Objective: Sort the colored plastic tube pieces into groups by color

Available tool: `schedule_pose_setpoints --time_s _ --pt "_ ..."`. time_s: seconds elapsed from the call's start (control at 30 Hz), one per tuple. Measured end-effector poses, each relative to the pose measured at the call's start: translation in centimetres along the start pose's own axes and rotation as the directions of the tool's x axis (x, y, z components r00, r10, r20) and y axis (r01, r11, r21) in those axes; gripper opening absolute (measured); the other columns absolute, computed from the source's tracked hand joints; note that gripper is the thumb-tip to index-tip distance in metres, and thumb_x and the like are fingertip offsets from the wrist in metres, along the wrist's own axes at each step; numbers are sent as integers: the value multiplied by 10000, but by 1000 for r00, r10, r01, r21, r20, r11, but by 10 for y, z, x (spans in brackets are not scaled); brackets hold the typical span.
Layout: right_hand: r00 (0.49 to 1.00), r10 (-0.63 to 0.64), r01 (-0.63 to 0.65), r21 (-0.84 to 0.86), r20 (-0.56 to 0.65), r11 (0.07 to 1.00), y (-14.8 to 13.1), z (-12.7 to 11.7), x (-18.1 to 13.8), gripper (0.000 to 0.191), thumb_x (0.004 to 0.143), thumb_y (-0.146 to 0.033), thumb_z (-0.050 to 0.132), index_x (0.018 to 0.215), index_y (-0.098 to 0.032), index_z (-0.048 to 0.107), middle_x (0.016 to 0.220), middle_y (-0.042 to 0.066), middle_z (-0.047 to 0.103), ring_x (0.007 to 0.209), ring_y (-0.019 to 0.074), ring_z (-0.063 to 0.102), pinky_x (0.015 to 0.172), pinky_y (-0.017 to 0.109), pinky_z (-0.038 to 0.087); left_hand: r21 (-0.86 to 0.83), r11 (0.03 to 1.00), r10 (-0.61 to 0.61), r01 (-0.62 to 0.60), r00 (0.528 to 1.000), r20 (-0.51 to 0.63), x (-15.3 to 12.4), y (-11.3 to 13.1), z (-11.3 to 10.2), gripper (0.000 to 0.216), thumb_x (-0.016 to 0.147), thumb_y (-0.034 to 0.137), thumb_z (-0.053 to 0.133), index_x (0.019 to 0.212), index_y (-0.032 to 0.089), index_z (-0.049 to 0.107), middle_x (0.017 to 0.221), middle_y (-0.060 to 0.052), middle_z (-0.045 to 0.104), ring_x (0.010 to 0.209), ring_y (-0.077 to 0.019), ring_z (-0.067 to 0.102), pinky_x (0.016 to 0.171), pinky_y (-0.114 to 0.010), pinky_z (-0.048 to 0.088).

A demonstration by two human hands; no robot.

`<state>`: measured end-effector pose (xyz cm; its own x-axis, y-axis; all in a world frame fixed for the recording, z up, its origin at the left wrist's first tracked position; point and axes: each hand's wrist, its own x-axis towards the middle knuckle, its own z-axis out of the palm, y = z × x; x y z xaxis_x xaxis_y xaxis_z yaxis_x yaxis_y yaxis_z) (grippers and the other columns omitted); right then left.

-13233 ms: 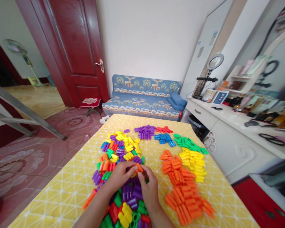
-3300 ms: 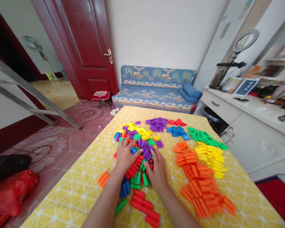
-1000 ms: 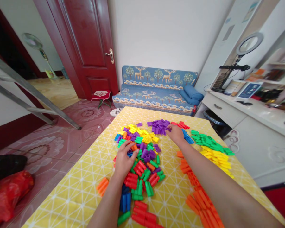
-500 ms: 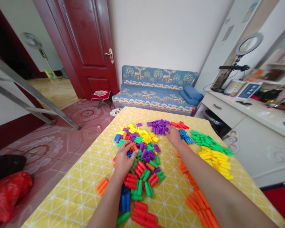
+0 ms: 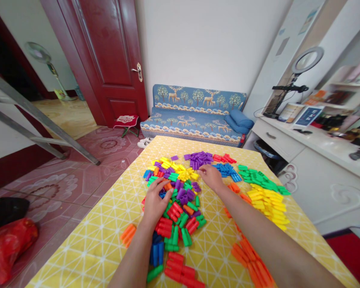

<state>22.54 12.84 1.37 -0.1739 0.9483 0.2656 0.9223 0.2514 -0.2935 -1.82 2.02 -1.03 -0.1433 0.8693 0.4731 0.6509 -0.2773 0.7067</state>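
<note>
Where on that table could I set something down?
Bare yellow cloth lies left of the small orange cluster, and between the mixed pile and the larger orange group. It's crowded around the left hand and from the purple group round to the yellow group.

On the surface [image 5: 93, 240] lie blocks [image 5: 183, 197]. Behind the surface is a sofa [image 5: 192, 117]; right of the surface, a dresser [image 5: 306, 172].

We've got a bare lane of yellow cloth [image 5: 213, 244] between the mixed pile [image 5: 175, 212] and the orange blocks [image 5: 253, 266]. Right hand [image 5: 210, 176] and purple pile [image 5: 201, 159] obstruct its far end; right forearm [image 5: 258, 232] overhangs the orange. Left of the left forearm [image 5: 135, 248], we're clear bar one orange piece [image 5: 127, 234].
</note>
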Motion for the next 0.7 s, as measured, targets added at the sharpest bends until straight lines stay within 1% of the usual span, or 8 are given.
schedule_pose_setpoints --time_s 0.07,0.2,0.3,0.37,0.43,0.5,0.6,0.7 --pt "998 -25 25 -4 60 1000 -10 6 -4 177 831 -339 584 897 -220 696 928 38 686 862 192 620 698 247 415 2 1000 0 0 1000 6 0 0 0 314 811 377 606 1061 203 685 1195 -104 616 1168 -260 543 1031 -439 418" --pt "991 -10 14 -26 135 1000 -20 16 -7 113 797 -237 608 868 -194 686 898 52 672 851 185 609 686 237 389 1 1000 5 -5 1000 2 -1 -1 1 323 813 384 601 1063 197 684 1210 -109 602 1166 -258 545 1026 -426 425" --pt "986 9 -4 -31 167 1000 -21 17 -7 154 793 -215 616 929 -196 686 937 57 658 881 186 605 709 238 390 -2 1000 10 -10 1000 0 -1 -4 3 321 817 396 595 1061 207 685 1221 -101 594 1156 -253 551 1021 -417 430" --pt "983 5 -1 -25 182 1000 -20 16 -7 259 786 -219 634 1042 -224 673 1000 57 644 910 190 605 723 240 394 -1 1000 12 -12 1000 1 0 -6 3 319 819 400 594 1060 214 686 1226 -96 591 1156 -253 551 1027 -419 424" --pt "981 -1 4 -14 193 1000 -19 15 -7 364 781 -205 641 1141 -262 641 1054 51 629 933 190 605 740 240 399 1 1000 16 -16 1000 2 0 -7 4 317 817 403 595 1055 216 688 1222 -95 593 1162 -257 547 1031 -426 417" --pt "980 -4 4 0 197 1000 -19 16 -8 391 776 -185 642 1158 -271 636 1073 48 621 941 192 608 757 241 403 0 1000 21 -21 1000 3 0 -7 4 316 814 405 596 1050 217 689 1214 -96 597 1161 -260 547 1029 -429 418" --pt "983 -10 5 31 185 1000 -21 18 -10 316 783 -183 632 1094 -238 659 1065 46 623 921 187 614 760 238 412 -8 1000 28 -28 1000 2 1 -6 4 317 819 402 589 1057 217 685 1210 -96 596 1154 -255 551 1024 -424 422" --pt "990 -17 8 71 137 997 -23 16 -15 224 843 -197 557 1047 -203 650 1048 60 632 925 184 613 764 242 420 -6 1000 30 -30 1000 3 1 -6 4 318 821 403 587 1059 215 683 1208 -96 597 1148 -251 553 1023 -423 423"
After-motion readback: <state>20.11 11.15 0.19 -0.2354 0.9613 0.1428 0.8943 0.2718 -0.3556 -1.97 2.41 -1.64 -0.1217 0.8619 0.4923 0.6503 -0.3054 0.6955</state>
